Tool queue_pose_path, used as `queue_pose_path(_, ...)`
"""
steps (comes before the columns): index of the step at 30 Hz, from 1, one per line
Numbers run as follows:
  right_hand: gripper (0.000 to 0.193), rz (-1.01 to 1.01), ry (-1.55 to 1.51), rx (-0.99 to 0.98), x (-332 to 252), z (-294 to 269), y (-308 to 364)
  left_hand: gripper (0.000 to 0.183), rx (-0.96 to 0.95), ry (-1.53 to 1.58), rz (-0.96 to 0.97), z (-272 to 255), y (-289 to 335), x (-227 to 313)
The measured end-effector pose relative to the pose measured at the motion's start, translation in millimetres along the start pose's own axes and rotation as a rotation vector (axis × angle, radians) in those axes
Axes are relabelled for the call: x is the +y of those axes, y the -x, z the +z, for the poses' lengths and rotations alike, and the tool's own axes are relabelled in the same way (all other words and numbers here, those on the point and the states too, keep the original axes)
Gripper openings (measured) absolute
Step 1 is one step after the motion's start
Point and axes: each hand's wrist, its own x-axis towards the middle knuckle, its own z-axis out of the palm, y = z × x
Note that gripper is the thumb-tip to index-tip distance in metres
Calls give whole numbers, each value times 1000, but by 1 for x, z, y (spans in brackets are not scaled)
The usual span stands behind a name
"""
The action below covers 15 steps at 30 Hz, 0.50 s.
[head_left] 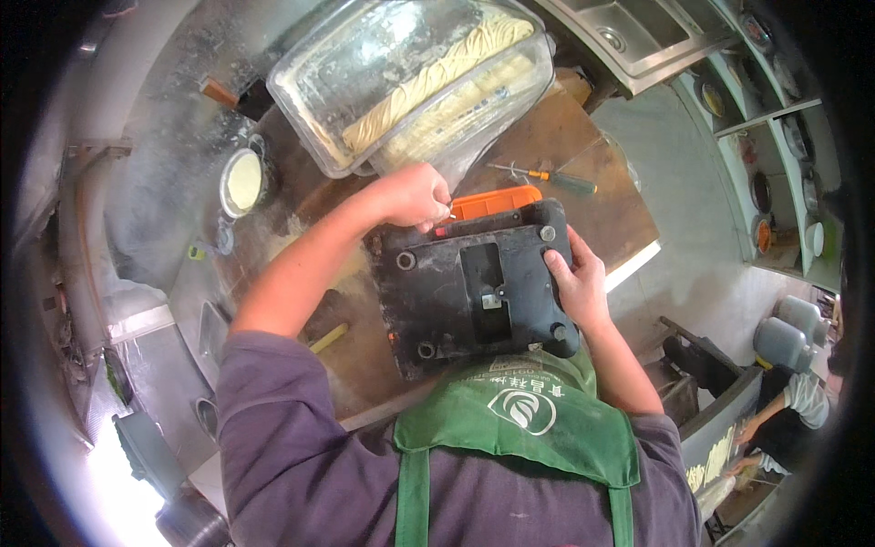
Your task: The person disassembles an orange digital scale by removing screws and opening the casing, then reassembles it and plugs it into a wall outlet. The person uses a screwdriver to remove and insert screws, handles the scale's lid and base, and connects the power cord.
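Note:
A black boxy device (424, 301) with round feet at its corners and an orange panel (497, 202) on its far side lies underside up against my apron; it looks like an overturned tabletop scale. A long recess in its middle holds a small pale part. My right hand (580, 278) grips its right edge, thumb on top. At the far edge, beside a small red part, my left hand (417, 198) is closed in a pinch. Something tiny and pale shows at those fingertips, too small to name. A screwdriver (547, 178) with an orange and grey handle lies beyond the device.
Clear tubs of noodles (437, 82) stand at the table's far side. A bowl of pale flour-like stuff (243, 183) sits left, and a yellow stick (329, 338) lies near my left arm. A steel sink (629, 36) is far right; another person's hands (743, 456) work lower right.

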Motion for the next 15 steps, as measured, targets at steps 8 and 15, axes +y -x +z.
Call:
queue_pose_path(8,58,8,48,2,0,0,-2,16,-13,-65,-8,3,1,12)
queue_pose_path(15,57,15,25,6,0,1,-2,18,-57,-109,-7,6,-1,17)
